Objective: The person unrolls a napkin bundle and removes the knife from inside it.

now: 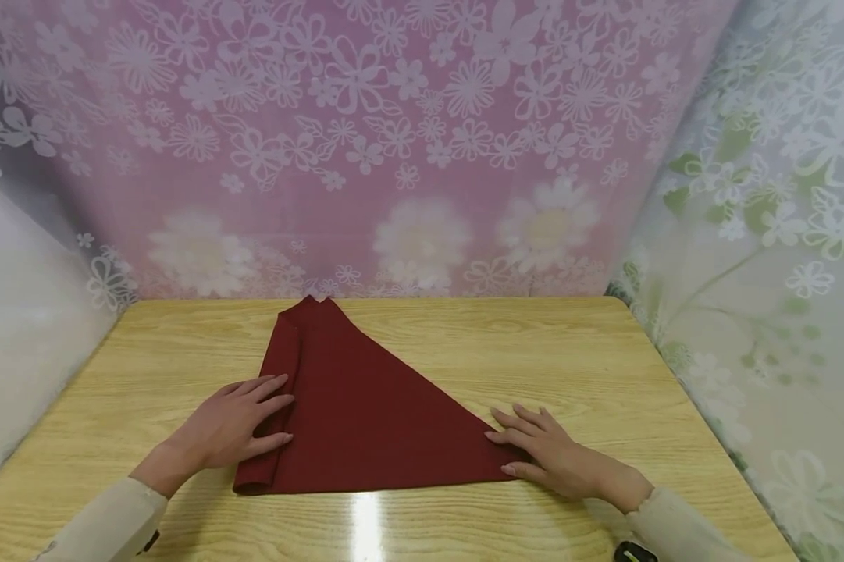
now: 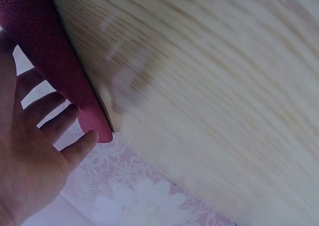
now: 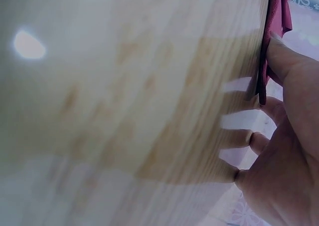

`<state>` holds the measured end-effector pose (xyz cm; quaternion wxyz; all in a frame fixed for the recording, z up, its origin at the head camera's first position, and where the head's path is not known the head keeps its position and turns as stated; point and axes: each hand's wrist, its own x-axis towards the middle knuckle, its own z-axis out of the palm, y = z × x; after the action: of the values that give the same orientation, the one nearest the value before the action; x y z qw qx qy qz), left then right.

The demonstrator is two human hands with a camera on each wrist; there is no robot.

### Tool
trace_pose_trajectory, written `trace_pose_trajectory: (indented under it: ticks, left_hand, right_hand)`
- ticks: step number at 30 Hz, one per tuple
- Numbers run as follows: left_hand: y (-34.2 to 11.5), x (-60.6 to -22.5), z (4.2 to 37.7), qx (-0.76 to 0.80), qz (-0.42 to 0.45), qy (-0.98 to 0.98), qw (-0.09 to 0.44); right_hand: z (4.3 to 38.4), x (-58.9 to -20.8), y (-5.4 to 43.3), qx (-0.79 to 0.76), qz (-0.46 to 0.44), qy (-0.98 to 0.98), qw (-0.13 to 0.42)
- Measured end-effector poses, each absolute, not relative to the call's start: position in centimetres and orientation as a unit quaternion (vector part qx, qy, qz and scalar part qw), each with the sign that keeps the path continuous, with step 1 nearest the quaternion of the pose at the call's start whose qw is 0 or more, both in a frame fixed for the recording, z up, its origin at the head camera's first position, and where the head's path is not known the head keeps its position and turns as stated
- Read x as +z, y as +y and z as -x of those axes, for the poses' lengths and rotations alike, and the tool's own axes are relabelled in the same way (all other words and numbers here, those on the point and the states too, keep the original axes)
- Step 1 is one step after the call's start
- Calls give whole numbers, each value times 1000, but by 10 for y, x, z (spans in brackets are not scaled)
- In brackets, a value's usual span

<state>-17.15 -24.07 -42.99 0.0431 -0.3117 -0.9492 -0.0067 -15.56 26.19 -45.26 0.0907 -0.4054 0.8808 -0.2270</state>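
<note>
A dark red cloth (image 1: 372, 421) lies on the wooden table, folded to a rough triangle with its peak at the back. Its left side is turned over into a narrow fold (image 1: 258, 471). On that fold rests my left hand (image 1: 228, 421), fingers spread and fairly straight. My right hand (image 1: 562, 457) lies at the cloth's pointed right corner, with the thumb and fingertips touching it and the fingers extended. In the left wrist view the cloth's edge (image 2: 65, 71) runs past the fingers. The right wrist view shows the thumb against the cloth (image 3: 273, 31).
The wooden table (image 1: 534, 351) has a glossy top with a bright reflection near the front. Behind it hangs a pink flowered curtain (image 1: 422, 156), and a pale flowered one (image 1: 766, 312) hangs on the right. A small black object (image 1: 635, 552) shows by the right sleeve.
</note>
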Motion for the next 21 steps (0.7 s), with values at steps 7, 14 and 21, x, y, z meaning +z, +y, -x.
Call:
trace_pose_trajectory:
  ticks: [7, 14, 21]
  left_hand:
    - [-236, -427, 175, -8, 327, -943, 55]
    - [-233, -426, 179, -5, 329, -942, 60]
    - [-228, -429, 180, -4, 318, -946, 70]
  right_hand:
    - [157, -450, 261, -221, 403, 883, 92]
    - [157, -449, 260, -223, 401, 884, 91]
    - [155, -451, 260, -229, 398, 883, 93]
